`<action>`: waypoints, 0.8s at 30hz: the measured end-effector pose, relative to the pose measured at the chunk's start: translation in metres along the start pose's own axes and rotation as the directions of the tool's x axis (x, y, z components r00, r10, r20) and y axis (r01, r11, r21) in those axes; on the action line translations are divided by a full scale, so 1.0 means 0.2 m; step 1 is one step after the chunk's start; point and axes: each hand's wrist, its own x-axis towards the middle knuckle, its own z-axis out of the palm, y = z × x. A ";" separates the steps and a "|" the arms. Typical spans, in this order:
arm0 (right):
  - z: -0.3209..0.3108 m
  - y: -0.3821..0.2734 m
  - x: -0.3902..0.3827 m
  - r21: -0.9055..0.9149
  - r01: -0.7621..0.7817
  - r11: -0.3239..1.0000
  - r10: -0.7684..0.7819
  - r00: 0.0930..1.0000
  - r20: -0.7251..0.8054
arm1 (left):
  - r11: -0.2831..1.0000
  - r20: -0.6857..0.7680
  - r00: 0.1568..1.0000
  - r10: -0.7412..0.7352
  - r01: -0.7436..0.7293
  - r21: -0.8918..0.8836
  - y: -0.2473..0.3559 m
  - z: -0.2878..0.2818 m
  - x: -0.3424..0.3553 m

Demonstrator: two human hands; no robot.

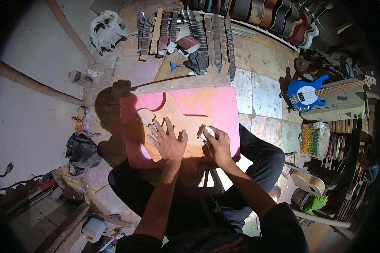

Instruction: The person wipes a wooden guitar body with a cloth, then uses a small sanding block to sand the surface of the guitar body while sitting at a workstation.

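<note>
An unpainted wooden guitar body (pixel 189 120) lies flat on a pink foam pad (pixel 223 99) in front of me. My left hand (pixel 169 141) rests palm down on the wood, fingers spread, holding nothing. At the body's right edge my right hand (pixel 218 143) is closed around a small sanding block (pixel 203 130), pale and brownish. The block touches the wood near the edge; its underside is hidden by my fingers.
Several guitar necks (pixel 173 33) lie in a row beyond the pad, with reddish-brown sandpaper (pixel 188 43) on top. A blue electric bass (pixel 310 92) leans at the right. Cans (pixel 83 113) and a black plastic bag (pixel 82 152) are on the left floor.
</note>
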 end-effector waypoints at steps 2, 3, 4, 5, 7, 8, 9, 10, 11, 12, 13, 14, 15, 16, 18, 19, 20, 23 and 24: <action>-0.02 -0.05 0.08 0.030 -0.012 0.999 0.013 0.998 -0.055 | 1.000 -0.036 0.999 -0.003 0.003 -0.003 0.00 0.01 0.02; -0.02 -0.10 0.20 0.076 -0.022 0.997 0.030 0.994 -0.107 | 1.000 -0.039 0.999 0.004 -0.004 -0.008 0.01 0.02 -0.01; 0.02 -0.11 0.29 0.043 -0.034 0.999 0.039 0.992 -0.123 | 0.999 -0.019 1.000 0.007 -0.007 -0.032 0.02 0.02 -0.01; 0.05 -0.13 0.34 0.025 -0.056 0.998 0.059 0.991 -0.122 | 1.000 -0.020 1.000 0.010 -0.010 -0.029 0.01 0.02 -0.01; 0.04 -0.09 0.29 0.065 -0.035 0.997 0.041 0.994 -0.101 | 1.000 -0.020 1.000 0.014 -0.015 -0.026 0.00 0.03 -0.02; 0.04 -0.07 0.19 0.048 -0.039 0.998 0.042 0.997 -0.067 | 1.000 -0.014 1.000 0.012 -0.012 -0.005 -0.03 0.03 -0.03; 0.00 -0.03 0.06 0.017 -0.040 0.999 0.040 0.998 -0.040 | 1.000 -0.015 1.000 0.016 -0.016 0.003 -0.02 0.02 -0.02; 0.02 0.01 -0.02 0.003 -0.048 0.999 0.048 0.998 -0.030 | 1.000 -0.016 1.000 0.023 -0.023 0.013 -0.01 0.02 -0.01; 0.04 0.05 -0.10 -0.012 -0.052 0.999 0.052 0.998 -0.020 | 1.000 -0.033 0.999 0.020 -0.020 0.003 0.00 0.02 0.02; 0.01 -0.01 -0.03 0.020 -0.077 0.997 0.077 0.996 -0.032 | 1.000 -0.028 0.999 0.023 -0.023 -0.001 0.00 0.02 0.01; 0.00 -0.06 0.09 0.052 -0.101 0.993 0.103 0.994 -0.044 | 1.000 -0.024 0.999 0.026 -0.026 -0.005 0.00 0.02 0.00; 0.03 -0.06 0.19 0.126 -0.119 0.985 0.123 0.992 -0.031 | 1.000 -0.009 1.000 0.006 -0.006 -0.006 0.01 0.03 0.00; 0.05 -0.09 0.28 0.117 -0.137 0.984 0.142 0.989 -0.039 | 1.000 -0.013 1.000 0.008 -0.008 -0.011 0.01 0.03 -0.01; 0.04 -0.08 0.29 0.116 -0.134 0.984 0.139 0.990 -0.038 | 1.000 -0.018 1.000 0.011 -0.011 -0.015 0.00 0.04 -0.01; 0.05 -0.08 0.22 0.116 -0.108 0.987 0.112 0.993 -0.030 | 1.000 -0.014 1.000 0.017 -0.018 0.000 -0.03 0.04 -0.02; 0.02 -0.05 0.11 0.109 -0.077 0.991 0.081 0.996 -0.028 | 1.000 -0.014 1.000 0.021 -0.021 0.011 -0.04 0.03 -0.03; 0.02 0.00 -0.04 -0.006 -0.101 0.995 0.102 0.994 0.034 | 1.000 -0.025 0.999 0.029 -0.029 0.009 -0.01 0.01 -0.01; 0.00 -0.03 0.00 -0.034 -0.134 0.990 0.135 0.991 0.018 | 1.000 -0.029 0.999 0.026 -0.026 -0.002 0.02 0.01 0.00; 0.02 -0.06 0.10 0.066 -0.167 0.984 0.168 0.986 -0.003 | 1.000 -0.019 0.999 0.028 -0.028 -0.007 0.01 0.01 -0.02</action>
